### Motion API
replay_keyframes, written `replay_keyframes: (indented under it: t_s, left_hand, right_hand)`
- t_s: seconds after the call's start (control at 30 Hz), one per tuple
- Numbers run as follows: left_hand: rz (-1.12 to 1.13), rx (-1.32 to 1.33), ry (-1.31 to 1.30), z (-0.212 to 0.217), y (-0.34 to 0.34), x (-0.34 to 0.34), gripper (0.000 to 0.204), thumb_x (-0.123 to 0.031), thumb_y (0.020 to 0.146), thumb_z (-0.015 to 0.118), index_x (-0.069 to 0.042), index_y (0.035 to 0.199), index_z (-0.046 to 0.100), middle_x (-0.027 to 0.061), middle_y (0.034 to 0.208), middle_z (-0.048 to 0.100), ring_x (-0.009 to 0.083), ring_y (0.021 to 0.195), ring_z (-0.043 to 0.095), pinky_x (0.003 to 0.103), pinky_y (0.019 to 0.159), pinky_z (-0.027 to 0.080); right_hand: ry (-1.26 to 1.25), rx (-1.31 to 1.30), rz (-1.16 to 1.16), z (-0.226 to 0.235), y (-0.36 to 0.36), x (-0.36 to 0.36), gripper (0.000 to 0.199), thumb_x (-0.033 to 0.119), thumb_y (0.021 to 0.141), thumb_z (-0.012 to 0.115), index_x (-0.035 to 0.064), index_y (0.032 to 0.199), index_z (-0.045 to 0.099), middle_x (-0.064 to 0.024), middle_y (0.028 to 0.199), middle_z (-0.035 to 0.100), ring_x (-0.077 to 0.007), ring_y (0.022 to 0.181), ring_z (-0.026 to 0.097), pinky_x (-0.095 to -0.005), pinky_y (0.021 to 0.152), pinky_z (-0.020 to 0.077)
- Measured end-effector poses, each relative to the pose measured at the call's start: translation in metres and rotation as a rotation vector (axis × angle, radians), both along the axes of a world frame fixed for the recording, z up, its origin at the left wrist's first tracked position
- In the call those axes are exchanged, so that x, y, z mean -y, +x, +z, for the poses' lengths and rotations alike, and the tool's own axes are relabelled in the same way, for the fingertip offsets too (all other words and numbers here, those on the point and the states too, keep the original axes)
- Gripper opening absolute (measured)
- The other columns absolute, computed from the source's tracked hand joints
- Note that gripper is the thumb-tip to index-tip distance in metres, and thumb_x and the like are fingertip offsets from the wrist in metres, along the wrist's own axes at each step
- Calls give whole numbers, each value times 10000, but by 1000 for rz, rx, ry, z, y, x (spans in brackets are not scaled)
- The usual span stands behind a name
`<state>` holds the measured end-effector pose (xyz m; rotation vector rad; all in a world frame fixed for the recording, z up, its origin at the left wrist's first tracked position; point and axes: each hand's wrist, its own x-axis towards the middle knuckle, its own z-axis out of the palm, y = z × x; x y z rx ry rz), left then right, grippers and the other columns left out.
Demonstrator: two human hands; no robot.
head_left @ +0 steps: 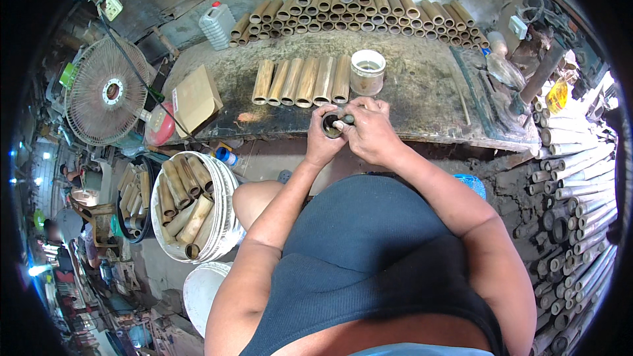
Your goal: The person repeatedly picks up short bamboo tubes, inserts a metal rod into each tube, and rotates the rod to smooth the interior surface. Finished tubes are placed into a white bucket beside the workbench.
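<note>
My left hand (320, 144) is wrapped round a bamboo tube (328, 120), with its open end facing up toward me. My right hand (373, 133) is closed at the tube's rim and pinches a small dark, rounded thing (348, 119); its kind is too small to make out. Both hands are close together at the near edge of the workbench (415, 109). Just beyond them lies a row of several cut bamboo tubes (306, 82), side by side. A round white tub (367, 74), holding something greyish, stands at the row's right end.
Many bamboo tubes (346, 16) are stacked along the bench's back, beside a plastic jug (217, 26). A cardboard piece (196, 101) and a fan (109, 92) are at left. A white bucket (227, 191) of tubes stands below left. Long poles (580, 191) are piled at right.
</note>
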<state>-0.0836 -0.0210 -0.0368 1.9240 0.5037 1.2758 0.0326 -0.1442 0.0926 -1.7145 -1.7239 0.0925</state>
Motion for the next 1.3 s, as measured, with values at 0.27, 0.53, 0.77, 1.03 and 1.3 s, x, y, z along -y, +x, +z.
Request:
replay_keyframes:
  t_s: [0.27, 0.53, 0.77, 1.03, 1.3]
  left_hand:
    - [-94, 93, -142, 4, -2, 3, 636, -64, 761, 839, -53, 1276, 466, 120, 1281, 597, 225, 1201, 586, 373, 1046, 472]
    - [36, -33, -224, 21, -3, 12, 660, -137, 756, 894, -53, 1226, 439, 141, 1265, 619, 245, 1197, 608, 368, 1021, 497]
    - [-44, 23, -241, 13, 2, 4, 690, -106, 738, 864, -57, 1286, 448, 138, 1277, 581, 239, 1192, 588, 362, 1016, 477]
    - [56, -53, -85, 18, -4, 3, 659, -197, 728, 898, -52, 1246, 518, 148, 1242, 635, 311, 1167, 635, 398, 987, 507]
    - [52, -16, -126, 18, -3, 7, 598, -157, 760, 863, -41, 1220, 500, 167, 1219, 627, 294, 1142, 637, 389, 977, 510]
  right_hand:
    - [296, 6, 77, 4, -4, 10, 315, 65, 803, 616, 8, 1112, 651, -169, 1013, 713, -348, 1179, 561, -512, 1030, 299]
    - [216, 77, 75, 4, -7, 5, 316, 104, 821, 625, -4, 1117, 651, -178, 1014, 716, -345, 1183, 561, -517, 1022, 306]
    - [212, 34, 45, 4, -2, 6, 269, 173, 875, 672, 19, 1095, 680, -177, 1058, 693, -320, 1157, 573, -483, 1004, 335]
    - [209, 57, 7, -1, 3, 7, 265, 199, 898, 677, 16, 1090, 689, -148, 1065, 689, -295, 1170, 573, -471, 1009, 323]
    - [121, 22, -23, -2, -11, -3, 218, 193, 906, 704, 39, 1059, 682, -178, 1101, 627, -341, 1120, 559, -460, 1000, 340]
